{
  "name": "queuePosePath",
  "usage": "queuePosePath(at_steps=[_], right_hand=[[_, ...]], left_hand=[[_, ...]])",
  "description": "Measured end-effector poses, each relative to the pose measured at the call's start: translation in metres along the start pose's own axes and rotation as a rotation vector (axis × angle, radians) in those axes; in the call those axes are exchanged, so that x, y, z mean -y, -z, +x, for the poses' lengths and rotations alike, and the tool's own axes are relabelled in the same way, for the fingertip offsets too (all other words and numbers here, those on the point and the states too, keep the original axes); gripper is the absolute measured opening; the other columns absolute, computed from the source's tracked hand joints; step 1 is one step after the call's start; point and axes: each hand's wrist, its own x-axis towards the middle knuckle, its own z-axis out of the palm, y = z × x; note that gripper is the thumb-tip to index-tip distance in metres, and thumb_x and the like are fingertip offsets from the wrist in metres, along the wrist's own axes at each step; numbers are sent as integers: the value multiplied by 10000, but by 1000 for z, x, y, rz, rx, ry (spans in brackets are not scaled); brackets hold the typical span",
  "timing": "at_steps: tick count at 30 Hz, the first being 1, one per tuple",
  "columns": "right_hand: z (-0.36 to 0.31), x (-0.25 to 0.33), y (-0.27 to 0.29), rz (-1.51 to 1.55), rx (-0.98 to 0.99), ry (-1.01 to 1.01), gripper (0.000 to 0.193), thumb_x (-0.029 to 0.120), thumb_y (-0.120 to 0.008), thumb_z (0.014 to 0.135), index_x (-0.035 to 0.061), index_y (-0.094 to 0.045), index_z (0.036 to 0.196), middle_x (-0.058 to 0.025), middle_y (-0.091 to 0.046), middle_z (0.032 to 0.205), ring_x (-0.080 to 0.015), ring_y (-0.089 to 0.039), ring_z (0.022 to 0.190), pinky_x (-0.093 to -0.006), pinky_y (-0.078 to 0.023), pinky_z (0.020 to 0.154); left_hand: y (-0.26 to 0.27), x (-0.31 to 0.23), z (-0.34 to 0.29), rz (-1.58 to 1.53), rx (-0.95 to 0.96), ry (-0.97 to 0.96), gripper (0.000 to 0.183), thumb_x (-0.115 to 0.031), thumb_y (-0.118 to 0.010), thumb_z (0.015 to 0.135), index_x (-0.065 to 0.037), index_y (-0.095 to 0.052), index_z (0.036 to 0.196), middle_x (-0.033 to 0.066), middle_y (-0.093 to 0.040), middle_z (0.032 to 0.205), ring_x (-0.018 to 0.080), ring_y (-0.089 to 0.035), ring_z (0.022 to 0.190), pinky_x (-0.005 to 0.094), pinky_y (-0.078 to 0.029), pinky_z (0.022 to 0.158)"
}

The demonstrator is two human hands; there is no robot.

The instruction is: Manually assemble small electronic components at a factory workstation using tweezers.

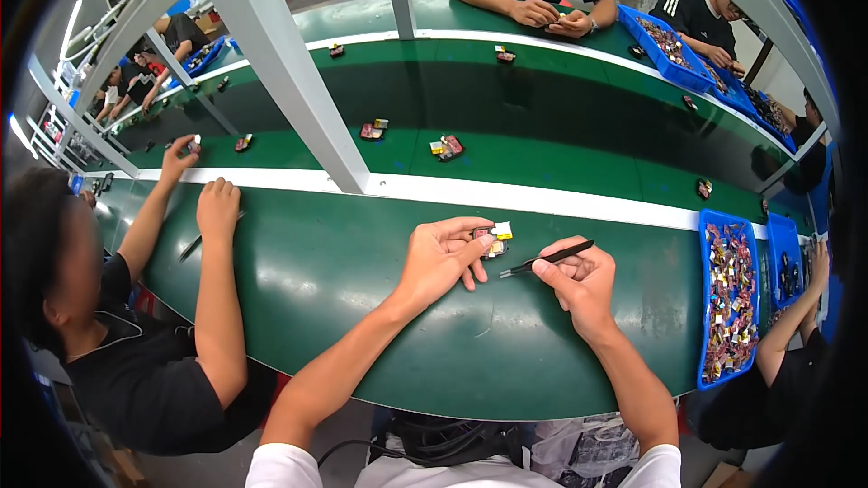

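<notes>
My left hand [440, 258] holds a small electronic part [494, 240] with a yellow tab between thumb and fingers, just above the green table [344, 307]. My right hand [579, 276] grips black tweezers [545, 259] whose tip points left toward the part, almost touching it. Both forearms come up from the lower edge.
A blue bin [731, 298] full of small parts stands at my right. On the green conveyor belt [542, 158] beyond the white strip lie several small parts [447, 147]. A person [136, 325] sits at my left, others sit across. A grey post [289, 72] rises ahead.
</notes>
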Motion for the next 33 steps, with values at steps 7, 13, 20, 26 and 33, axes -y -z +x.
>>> queuePosePath(at_steps=[7,13,20,26,33], right_hand=[[-5,-14,-4,-121,-91,227,166,-60,-777,838,-30,-675,964,-19,-673,769,15,-449,518,-172,-304,460],[-8,-17,-4,-272,-100,297,164,-38,-798,824,-31,-696,953,-15,-674,762,21,-435,506,-173,-281,449],[-6,-17,-4,-339,-109,334,171,-28,-810,815,-23,-705,950,-3,-668,745,23,-421,498,-177,-271,442],[-6,-12,-5,-244,-88,225,151,-32,-787,838,-25,-693,956,2,-663,739,21,-433,523,-172,-285,455],[-3,3,-4,39,-86,-124,138,-53,-738,877,-46,-661,991,-58,-695,815,-30,-599,662,-168,-422,541]], left_hand=[[-10,17,-5,10,11,-64,294,-58,-624,988,100,-630,1236,140,-712,853,154,-688,622,257,-551,498],[-16,15,-8,-25,-28,-24,283,-84,-630,995,86,-650,1221,126,-711,799,155,-686,617,266,-557,514],[-24,19,-11,8,-28,-70,258,-72,-608,1005,69,-650,1217,118,-709,782,145,-688,625,260,-556,511],[-26,21,-13,85,-16,-152,253,-33,-599,999,73,-633,1226,121,-711,816,150,-700,650,256,-561,507],[-25,23,-16,102,13,-221,270,22,-588,986,84,-614,1248,146,-710,897,173,-710,674,267,-587,520]])
